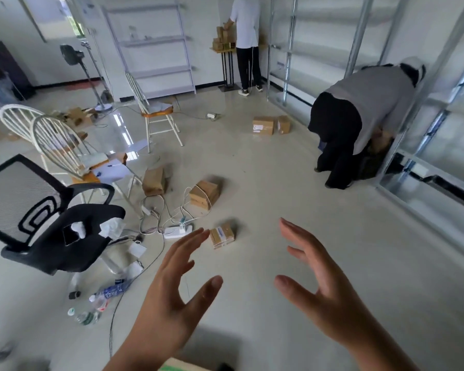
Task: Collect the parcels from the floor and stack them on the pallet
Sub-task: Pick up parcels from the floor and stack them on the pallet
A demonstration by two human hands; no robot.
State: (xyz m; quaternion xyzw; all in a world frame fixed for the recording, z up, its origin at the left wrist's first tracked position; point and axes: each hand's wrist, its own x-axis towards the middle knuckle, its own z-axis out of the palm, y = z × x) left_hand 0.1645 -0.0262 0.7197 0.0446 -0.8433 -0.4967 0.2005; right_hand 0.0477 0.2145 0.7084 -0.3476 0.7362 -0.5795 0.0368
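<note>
Both the left hand (pixel 169 293) and the right hand (pixel 324 285) are held out with fingers spread and empty, palms facing each other, above the pale floor (pixel 292 199), where a small brown cardboard parcel (pixel 222 234) lies just beyond the left fingertips.

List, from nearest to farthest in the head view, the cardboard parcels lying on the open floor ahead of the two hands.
Small labelled parcel just beyond the hands → parcel with white cable draped over it → tall brown parcel beside the chair legs → pair of parcels far across the floor.
</note>
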